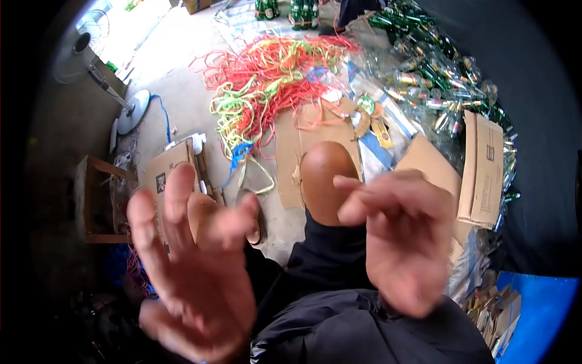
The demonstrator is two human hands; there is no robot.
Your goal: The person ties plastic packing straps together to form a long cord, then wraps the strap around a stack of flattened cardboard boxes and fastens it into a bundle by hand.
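1. Green and clear glass bottles [433, 79], heaped ahead at my right.
2. Red and yellow-green plastic strapping [267, 85], tangled on the floor [176, 91] ahead.
3. Flattened cardboard sheet [290, 148], just beyond my right knee [329, 179].
4. My left hand [203, 288], raised, blurred, fingers spread wide.
5. My right hand [409, 242], raised, blurred, fingers loosely bent, parted.

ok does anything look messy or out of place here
The red and yellow-green straps lie in a loose tangle across the floor, and the bottles at right are heaped in a jumble, many on their sides.
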